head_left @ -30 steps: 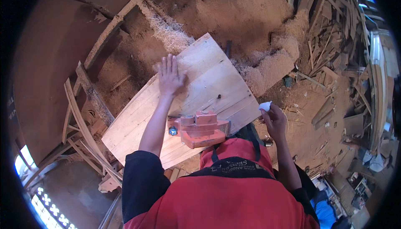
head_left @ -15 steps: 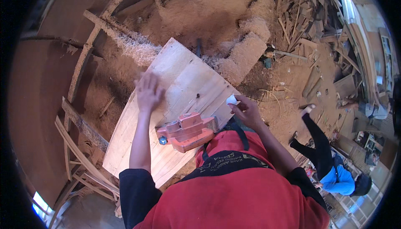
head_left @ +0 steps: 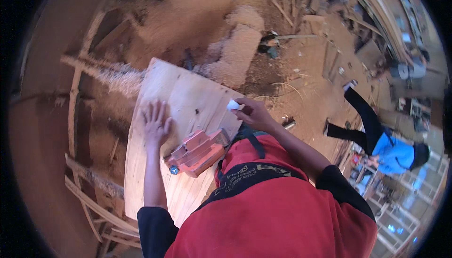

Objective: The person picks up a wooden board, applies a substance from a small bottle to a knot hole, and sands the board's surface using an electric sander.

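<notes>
Spread wide the left hand's [head_left: 155, 125] fingers over a broad, pale wooden panel [head_left: 181, 86] — pinched a small, white, rounded object [head_left: 232, 105] in the right hand [head_left: 255, 115] near the panel's corner, beyond an orange, boxy power tool [head_left: 198, 151].

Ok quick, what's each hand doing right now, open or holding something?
Left hand: open, spread over the wooden board.
Right hand: closed, holding a small white object.

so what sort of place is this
Most likely a woodworking shop: a broad pale wooden panel lies under the person's hands, an orange power tool, perhaps a planer, rests on it, and heaps of what looks like sawdust spread beyond.
</notes>
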`<state>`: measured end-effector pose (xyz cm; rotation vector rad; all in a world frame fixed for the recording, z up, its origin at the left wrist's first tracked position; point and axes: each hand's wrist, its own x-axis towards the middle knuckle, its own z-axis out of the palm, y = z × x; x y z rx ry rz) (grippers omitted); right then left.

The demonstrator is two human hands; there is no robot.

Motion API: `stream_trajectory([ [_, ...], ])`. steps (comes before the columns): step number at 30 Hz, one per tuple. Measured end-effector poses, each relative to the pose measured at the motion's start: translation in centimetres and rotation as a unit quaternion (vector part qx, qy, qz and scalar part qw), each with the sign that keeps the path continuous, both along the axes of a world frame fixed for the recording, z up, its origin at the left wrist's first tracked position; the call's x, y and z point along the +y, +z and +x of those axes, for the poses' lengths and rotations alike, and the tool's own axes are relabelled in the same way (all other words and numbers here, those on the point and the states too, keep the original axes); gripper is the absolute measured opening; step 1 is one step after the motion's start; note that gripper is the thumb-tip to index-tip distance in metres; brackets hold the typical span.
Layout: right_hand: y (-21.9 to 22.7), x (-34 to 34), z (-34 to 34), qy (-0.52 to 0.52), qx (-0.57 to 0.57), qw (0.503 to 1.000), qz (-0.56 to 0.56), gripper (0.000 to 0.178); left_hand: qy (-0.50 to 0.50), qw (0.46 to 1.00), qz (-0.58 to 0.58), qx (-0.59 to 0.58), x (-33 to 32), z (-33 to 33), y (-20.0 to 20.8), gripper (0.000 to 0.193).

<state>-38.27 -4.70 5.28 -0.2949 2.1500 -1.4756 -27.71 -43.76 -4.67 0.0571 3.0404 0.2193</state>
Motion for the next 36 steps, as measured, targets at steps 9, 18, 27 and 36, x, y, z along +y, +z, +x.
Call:
stream_trajectory([
  [9,0.7,1.2,0.0,0.006,0.002,0.999,0.034,0.033,0.039,0.981,-0.013,0.19,0.1,-1.4,1.1,0.058],
  [18,-0.9,0.2,0.1,-0.003,-0.016,1.0,0.01,0.033,0.108,0.992,0.031,0.059,-4.9,-0.7,-0.5,0.054],
  [27,-0.3,-1.4,0.3,0.046,-0.037,0.998,0.024,0.034,0.365,0.904,-0.01,0.224,-9.3,0.1,0.1,0.06],
  [36,0.4,-5.3,-0.5,0.146,0.015,0.989,0.001,0.033,0.634,0.735,-0.171,0.169,-17.7,5.2,1.4,0.056],
])
